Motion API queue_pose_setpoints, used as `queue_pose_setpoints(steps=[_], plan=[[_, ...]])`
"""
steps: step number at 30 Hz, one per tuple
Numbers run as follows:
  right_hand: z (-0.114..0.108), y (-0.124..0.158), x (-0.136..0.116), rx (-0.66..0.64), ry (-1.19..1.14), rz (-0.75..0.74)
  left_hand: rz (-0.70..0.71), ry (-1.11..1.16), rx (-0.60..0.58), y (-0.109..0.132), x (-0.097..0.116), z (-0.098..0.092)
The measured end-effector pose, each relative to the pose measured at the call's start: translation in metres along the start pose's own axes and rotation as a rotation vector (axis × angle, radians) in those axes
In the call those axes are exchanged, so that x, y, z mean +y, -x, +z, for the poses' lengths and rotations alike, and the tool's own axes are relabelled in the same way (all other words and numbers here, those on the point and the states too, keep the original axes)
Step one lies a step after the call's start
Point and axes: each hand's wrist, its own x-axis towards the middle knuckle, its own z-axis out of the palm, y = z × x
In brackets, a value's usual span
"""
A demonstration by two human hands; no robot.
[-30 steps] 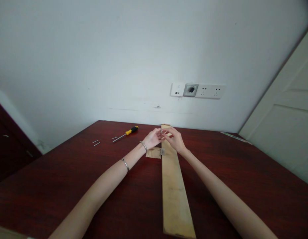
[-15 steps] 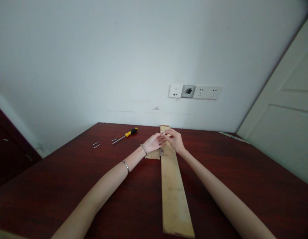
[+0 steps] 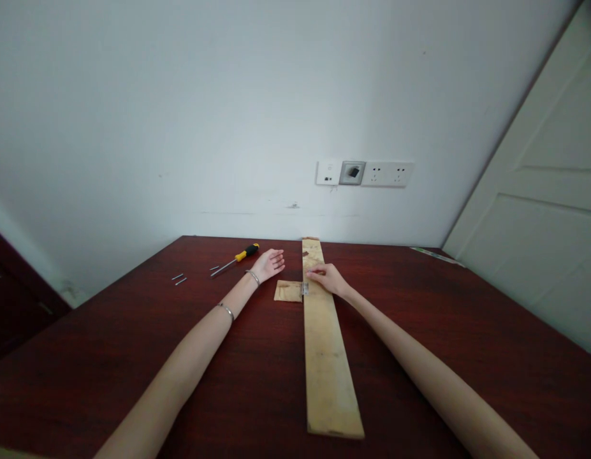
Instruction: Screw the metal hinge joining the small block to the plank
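"Where's the hinge (image 3: 305, 289)?"
"Where the long board (image 3: 329, 363) meets the small block (image 3: 288, 291), block at nine o'clock."
"Anything in the way?"
"Right hand (image 3: 328, 279) at two, fingers pinched; can't tell on what. Left hand (image 3: 269, 264) at ten, fingers loose, before the screwdriver (image 3: 247, 252). Screws (image 3: 181, 281) at nine on the bench (image 3: 218, 357)."

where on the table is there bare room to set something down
Broad bare patches of the dark red wooden tabletop lie right of the right forearm, and left of the left forearm, nearer than the thin silvery rods. A narrower one lies between the left forearm and the long pale wooden board. Crowded: around the right hand, small shiny fitting and short pale wooden piece.
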Motion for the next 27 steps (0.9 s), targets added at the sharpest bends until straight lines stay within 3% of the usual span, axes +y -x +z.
queue_pose_setpoints(steps=[8, 27], plan=[[0.002, 0.002, 0.004, -0.069, 0.031, -0.017, 0.010, 0.037, 0.028, 0.003, -0.003, -0.009], [0.001, 0.006, -0.001, -0.079, 0.101, -0.085, 0.014, 0.073, 0.064, 0.013, -0.006, -0.005]])
